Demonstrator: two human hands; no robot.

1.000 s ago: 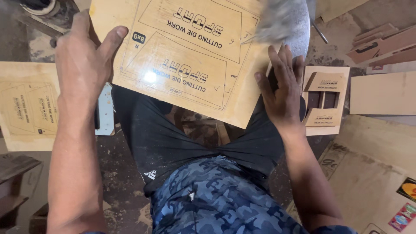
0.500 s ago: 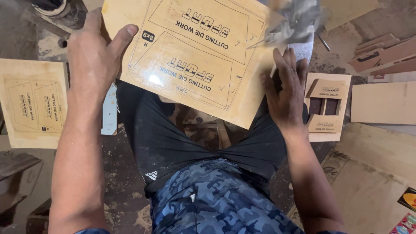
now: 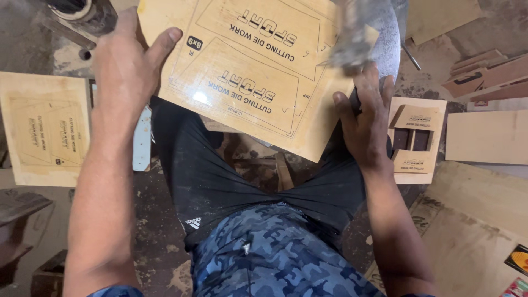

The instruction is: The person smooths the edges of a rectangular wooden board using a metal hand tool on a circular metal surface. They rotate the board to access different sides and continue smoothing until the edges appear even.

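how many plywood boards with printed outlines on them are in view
3: one board held between the left hand and right hand, one on the floor at left, a cut-out one at right. More may be hidden.

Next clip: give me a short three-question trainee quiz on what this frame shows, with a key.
1. True or false: the left hand grips the printed plywood board with its thumb on top.
2. Where is the right hand? A on the floor; B at the board's right edge; C on the knee.
3. What lies on the floor left of the left forearm?

Key: 1 true. 2 B. 3 A second plywood board with similar outlines.
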